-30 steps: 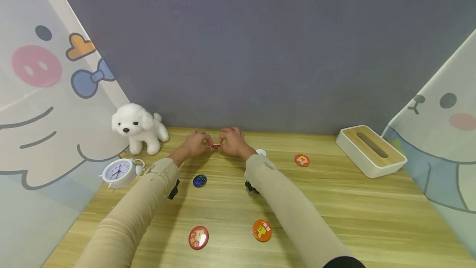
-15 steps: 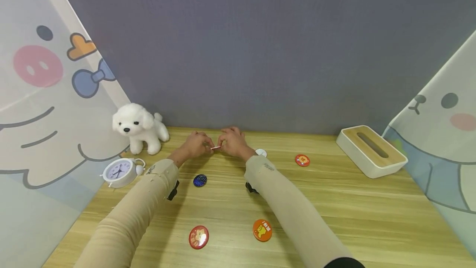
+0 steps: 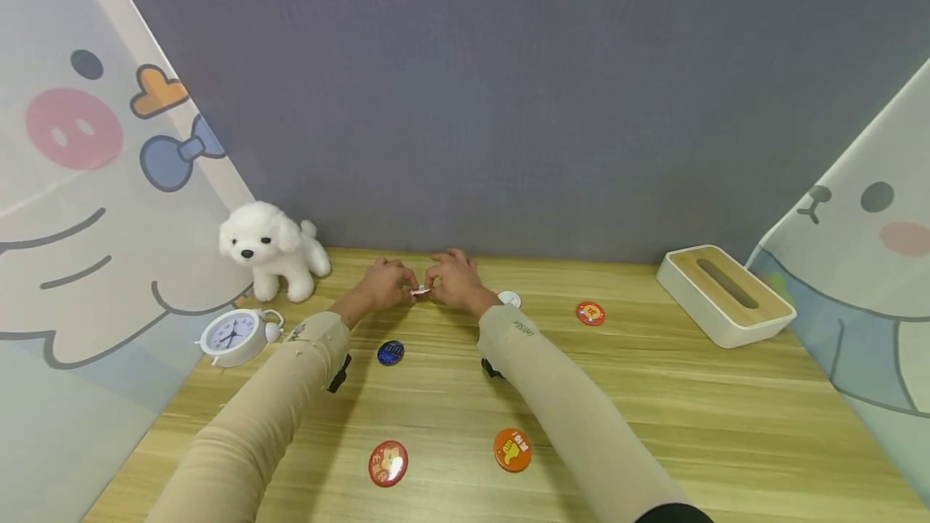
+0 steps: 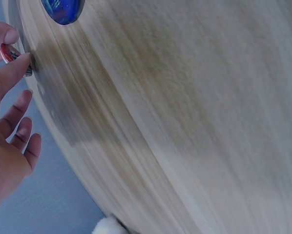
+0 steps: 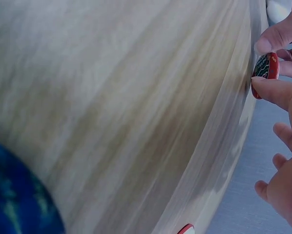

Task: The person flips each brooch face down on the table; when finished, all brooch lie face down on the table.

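Observation:
Near the table's back edge, both hands pinch a small round button badge [image 3: 421, 291] between them. My left hand [image 3: 385, 283] holds its left rim between thumb and finger; my right hand [image 3: 454, 279] grips the opposite rim. In the right wrist view the badge [image 5: 266, 70] shows a red border and a dark patterned face. It appears tilted, with a pale edge or underside towards the head camera. A blue badge [image 3: 391, 353] lies on the table in front of the hands. Just beside the right wrist is a white round badge [image 3: 510, 298], partly covered by the sleeve.
On the wooden table [image 3: 654, 410] lie a red badge [image 3: 388, 463], an orange badge [image 3: 513, 449] and a smaller red-orange badge [image 3: 591, 313]. A white plush dog [image 3: 272, 253] and a white alarm clock [image 3: 236, 337] stand at left. A tissue box [image 3: 726, 294] sits at back right.
The badge has been tilted between the fingers: its red-rimmed face showed at first, then a thin edge, now a pale side. Both hands stay almost in place.

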`<state>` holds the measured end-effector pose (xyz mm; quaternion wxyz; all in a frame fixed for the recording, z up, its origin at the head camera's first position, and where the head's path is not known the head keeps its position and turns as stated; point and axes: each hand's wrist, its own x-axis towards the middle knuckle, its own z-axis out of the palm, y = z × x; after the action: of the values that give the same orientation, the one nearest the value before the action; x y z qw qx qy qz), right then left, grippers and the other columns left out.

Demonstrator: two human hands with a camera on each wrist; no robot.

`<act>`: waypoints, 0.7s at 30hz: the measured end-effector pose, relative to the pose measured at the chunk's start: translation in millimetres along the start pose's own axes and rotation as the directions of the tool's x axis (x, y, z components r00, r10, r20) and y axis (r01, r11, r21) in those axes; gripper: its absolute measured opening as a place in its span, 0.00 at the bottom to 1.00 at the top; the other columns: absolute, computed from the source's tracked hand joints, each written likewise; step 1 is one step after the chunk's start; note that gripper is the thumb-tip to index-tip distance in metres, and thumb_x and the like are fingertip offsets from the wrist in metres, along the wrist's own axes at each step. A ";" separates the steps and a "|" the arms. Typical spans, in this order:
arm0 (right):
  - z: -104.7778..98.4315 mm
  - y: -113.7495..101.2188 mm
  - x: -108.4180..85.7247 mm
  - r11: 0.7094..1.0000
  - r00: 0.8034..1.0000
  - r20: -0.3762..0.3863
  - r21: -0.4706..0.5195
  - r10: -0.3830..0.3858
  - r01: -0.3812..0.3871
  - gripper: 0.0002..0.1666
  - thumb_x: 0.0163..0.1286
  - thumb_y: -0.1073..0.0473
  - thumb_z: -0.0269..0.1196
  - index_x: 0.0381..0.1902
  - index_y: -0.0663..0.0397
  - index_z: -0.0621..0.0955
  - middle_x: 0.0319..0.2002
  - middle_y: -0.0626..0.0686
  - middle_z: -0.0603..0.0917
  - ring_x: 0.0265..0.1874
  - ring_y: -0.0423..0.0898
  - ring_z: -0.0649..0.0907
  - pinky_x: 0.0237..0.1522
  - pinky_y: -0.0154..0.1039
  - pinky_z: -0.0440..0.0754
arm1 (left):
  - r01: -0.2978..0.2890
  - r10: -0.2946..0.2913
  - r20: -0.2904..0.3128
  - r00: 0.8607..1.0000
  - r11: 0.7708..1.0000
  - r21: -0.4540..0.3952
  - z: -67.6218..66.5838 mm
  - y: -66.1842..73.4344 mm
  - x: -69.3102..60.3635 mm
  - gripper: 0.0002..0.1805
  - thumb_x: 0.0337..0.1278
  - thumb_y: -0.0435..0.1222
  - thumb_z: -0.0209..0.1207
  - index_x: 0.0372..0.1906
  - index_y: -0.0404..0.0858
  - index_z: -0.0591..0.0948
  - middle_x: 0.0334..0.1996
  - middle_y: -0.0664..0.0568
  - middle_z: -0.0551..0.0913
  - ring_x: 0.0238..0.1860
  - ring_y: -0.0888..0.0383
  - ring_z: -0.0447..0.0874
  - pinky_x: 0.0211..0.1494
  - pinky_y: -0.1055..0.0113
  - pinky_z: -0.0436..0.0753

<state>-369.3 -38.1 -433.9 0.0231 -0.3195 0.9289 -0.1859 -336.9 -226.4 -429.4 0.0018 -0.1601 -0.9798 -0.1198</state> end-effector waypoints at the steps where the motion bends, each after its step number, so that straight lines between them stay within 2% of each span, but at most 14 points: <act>1: 0.0 -0.2 -0.1 1.000 1.000 0.000 -0.001 0.001 -0.001 0.03 0.67 0.56 0.67 0.37 0.41 0.88 0.75 0.52 0.67 0.77 0.61 0.55 0.71 0.67 0.56 | 0.006 -0.006 0.004 1.000 1.000 0.001 0.1 0.0 -0.2 0.09 0.54 0.41 0.72 0.39 0.47 0.88 0.50 0.44 0.84 0.52 0.41 0.73 0.53 0.39 0.74; 15: 2.8 2.0 -3.3 0.999 1.000 0.015 -0.051 0.013 -0.012 0.04 0.67 0.52 0.68 0.38 0.37 0.88 0.76 0.51 0.66 0.78 0.59 0.55 0.71 0.65 0.56 | 0.028 -0.029 0.053 0.998 0.999 0.024 -2.0 8.0 -3.0 0.13 0.55 0.43 0.71 0.45 0.45 0.88 0.51 0.44 0.83 0.53 0.41 0.71 0.53 0.39 0.72; 21: 2.1 1.3 -5.2 0.997 0.998 0.060 -0.079 0.018 -0.013 0.12 0.67 0.55 0.63 0.44 0.36 0.89 0.76 0.52 0.67 0.77 0.62 0.57 0.71 0.68 0.55 | 0.013 -0.025 0.127 0.992 0.995 0.095 -8.1 12.4 -4.0 0.16 0.58 0.42 0.69 0.52 0.48 0.87 0.53 0.45 0.82 0.52 0.42 0.70 0.52 0.43 0.72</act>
<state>-365.6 -34.7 -436.8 0.0403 -0.3183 0.9368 -0.1393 -329.4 -218.1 -418.8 -0.0544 -0.1579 -0.9839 -0.0630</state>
